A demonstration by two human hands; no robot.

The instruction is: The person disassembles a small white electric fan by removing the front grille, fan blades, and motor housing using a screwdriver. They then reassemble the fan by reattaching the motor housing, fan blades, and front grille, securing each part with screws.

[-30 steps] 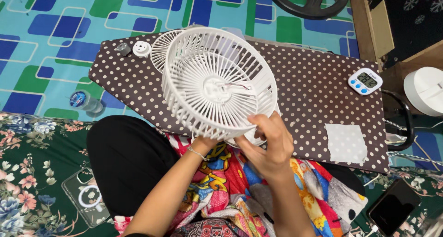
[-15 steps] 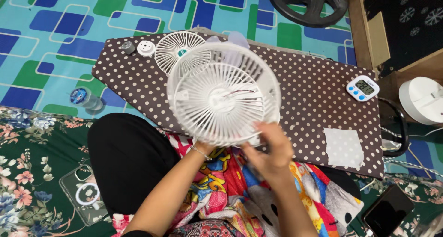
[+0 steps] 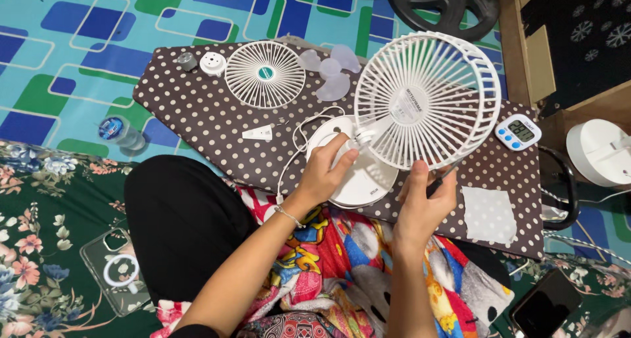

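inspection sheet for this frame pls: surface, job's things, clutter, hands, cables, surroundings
Surface: brown polka-dot board laid on a patterned floor mat.
Job's things: white fan cage upright on its round white base; loose front grille lying flat; translucent blades beside it.
Clutter: white knob, grey cap, small white wedge piece, digital timer, white square patch.
Hands: left hand on the base at the fan's neck; right hand grips a dark slim tool at the cage's lower rim.
Cables: white cord trailing off the base.
Surroundings: bottle, clear phone case, dark phone, black wheel.
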